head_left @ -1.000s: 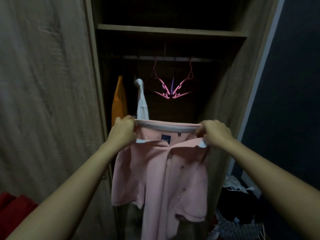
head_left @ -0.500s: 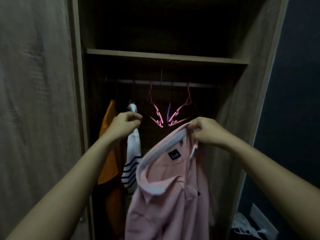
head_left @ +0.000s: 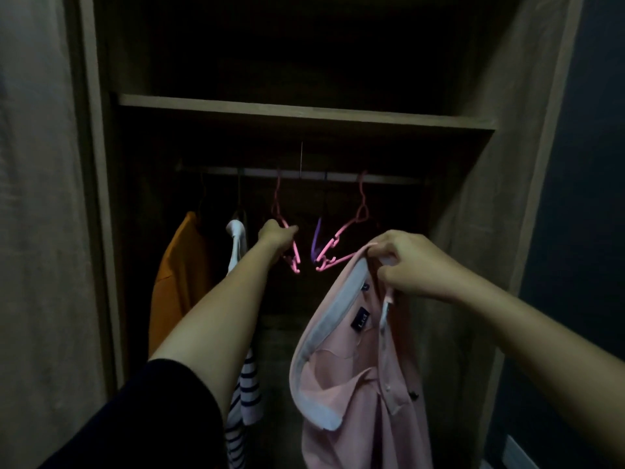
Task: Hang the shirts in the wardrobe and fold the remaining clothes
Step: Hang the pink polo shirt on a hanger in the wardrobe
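Note:
A pink polo shirt (head_left: 368, 394) with a pale collar hangs from my right hand (head_left: 411, 262), which grips it at the collar in front of the open wardrobe. My left hand (head_left: 275, 236) reaches deep inside and is closed around an empty pink hanger (head_left: 293, 255) that hangs from the rail (head_left: 338, 173). A second pink hanger (head_left: 341, 238) and a purple one (head_left: 317, 236) hang just right of it, close to the shirt collar. An orange garment (head_left: 179, 275) and a white striped shirt (head_left: 244, 394) hang on the rail's left part.
A wooden shelf (head_left: 304, 111) spans the wardrobe above the rail. The open wardrobe door (head_left: 37, 231) stands at my left, the wardrobe's side panel (head_left: 500, 164) at my right, with a dark wall (head_left: 595, 198) beyond it.
My left hand let go of the shirt collar, reached past the striped shirt and closed on the pink hanger. The shirt now hangs from my right hand alone. The view tilted upward.

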